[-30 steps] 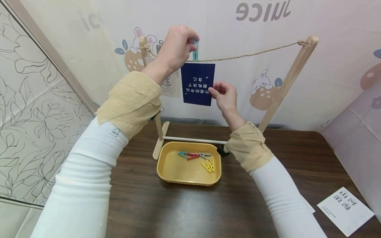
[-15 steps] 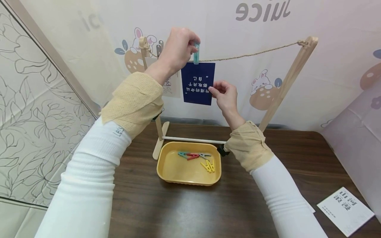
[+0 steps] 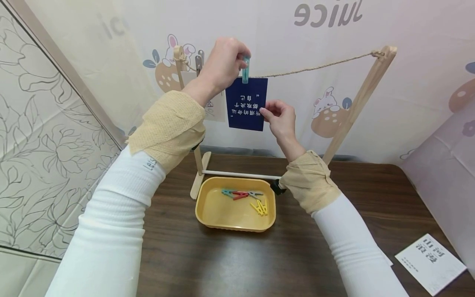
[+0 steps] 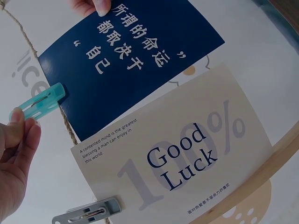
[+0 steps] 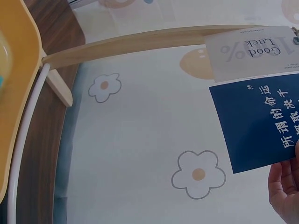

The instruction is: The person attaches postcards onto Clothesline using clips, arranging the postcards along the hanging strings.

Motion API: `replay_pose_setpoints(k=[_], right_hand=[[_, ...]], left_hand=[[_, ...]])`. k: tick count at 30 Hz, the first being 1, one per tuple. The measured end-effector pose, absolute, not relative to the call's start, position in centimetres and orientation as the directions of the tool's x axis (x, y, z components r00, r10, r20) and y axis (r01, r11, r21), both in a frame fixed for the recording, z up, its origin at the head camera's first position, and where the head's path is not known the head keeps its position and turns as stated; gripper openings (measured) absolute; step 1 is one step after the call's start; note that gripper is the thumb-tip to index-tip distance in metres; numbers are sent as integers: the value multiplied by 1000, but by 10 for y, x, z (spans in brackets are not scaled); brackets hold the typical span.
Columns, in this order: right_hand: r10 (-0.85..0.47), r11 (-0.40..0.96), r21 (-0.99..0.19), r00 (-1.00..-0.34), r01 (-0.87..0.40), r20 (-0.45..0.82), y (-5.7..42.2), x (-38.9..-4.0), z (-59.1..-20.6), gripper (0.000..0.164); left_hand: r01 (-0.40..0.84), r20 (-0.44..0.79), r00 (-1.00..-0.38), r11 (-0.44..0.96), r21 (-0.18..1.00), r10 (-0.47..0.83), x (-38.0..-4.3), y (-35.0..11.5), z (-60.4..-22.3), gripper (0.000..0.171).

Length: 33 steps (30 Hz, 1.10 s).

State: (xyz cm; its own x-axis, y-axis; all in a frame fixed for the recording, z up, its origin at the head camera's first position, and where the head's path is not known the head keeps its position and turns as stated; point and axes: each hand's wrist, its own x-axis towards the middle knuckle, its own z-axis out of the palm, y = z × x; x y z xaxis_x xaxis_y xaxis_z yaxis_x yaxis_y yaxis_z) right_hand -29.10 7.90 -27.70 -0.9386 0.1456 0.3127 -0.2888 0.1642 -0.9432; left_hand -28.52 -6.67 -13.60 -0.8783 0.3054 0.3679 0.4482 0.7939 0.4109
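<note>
A dark blue card (image 3: pixel 245 113) with white characters hangs upside down against the twine (image 3: pixel 297 71). My left hand (image 3: pixel 224 62) pinches the handles of a teal clothespin (image 3: pixel 245 73); in the left wrist view the far end of the clothespin (image 4: pixel 44 101) overlaps the card's top edge at the cord. My right hand (image 3: pixel 281 119) holds the card's right edge between thumb and fingers. Beside the blue card hangs a pale "Good Luck" card (image 4: pixel 177 154), held at its corner by a grey clothespin (image 4: pixel 88 212).
A yellow tray (image 3: pixel 222 222) on the table holds teal, red, grey and yellow clothespins. Wooden posts (image 3: pixel 358 103) carry the twine, with a white rod (image 3: pixel 241 175) low between them. A white card (image 3: pixel 430 264) lies at the table's right.
My left hand has come down slightly and to the right, bringing the teal clothespin from the twine over the blue card's top edge. The right hand stays nearly still.
</note>
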Motion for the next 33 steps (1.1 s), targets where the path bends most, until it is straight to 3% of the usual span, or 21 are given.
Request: replay_pose_setpoints(k=[14, 22, 33], right_hand=[[149, 167, -942, -937, -291, 316, 79, -291, -278, 8], [152, 167, -938, -932, -304, 329, 80, -291, -279, 7], [153, 171, -937, -931, -306, 332, 80, -293, -283, 7]], left_hand=[[427, 307, -896, 813, 397, 320, -286, -66, -139, 28], [475, 313, -870, 817, 327, 381, -287, -66, -138, 28], [488, 259, -870, 809, 329, 419, -284, -68, -139, 27]])
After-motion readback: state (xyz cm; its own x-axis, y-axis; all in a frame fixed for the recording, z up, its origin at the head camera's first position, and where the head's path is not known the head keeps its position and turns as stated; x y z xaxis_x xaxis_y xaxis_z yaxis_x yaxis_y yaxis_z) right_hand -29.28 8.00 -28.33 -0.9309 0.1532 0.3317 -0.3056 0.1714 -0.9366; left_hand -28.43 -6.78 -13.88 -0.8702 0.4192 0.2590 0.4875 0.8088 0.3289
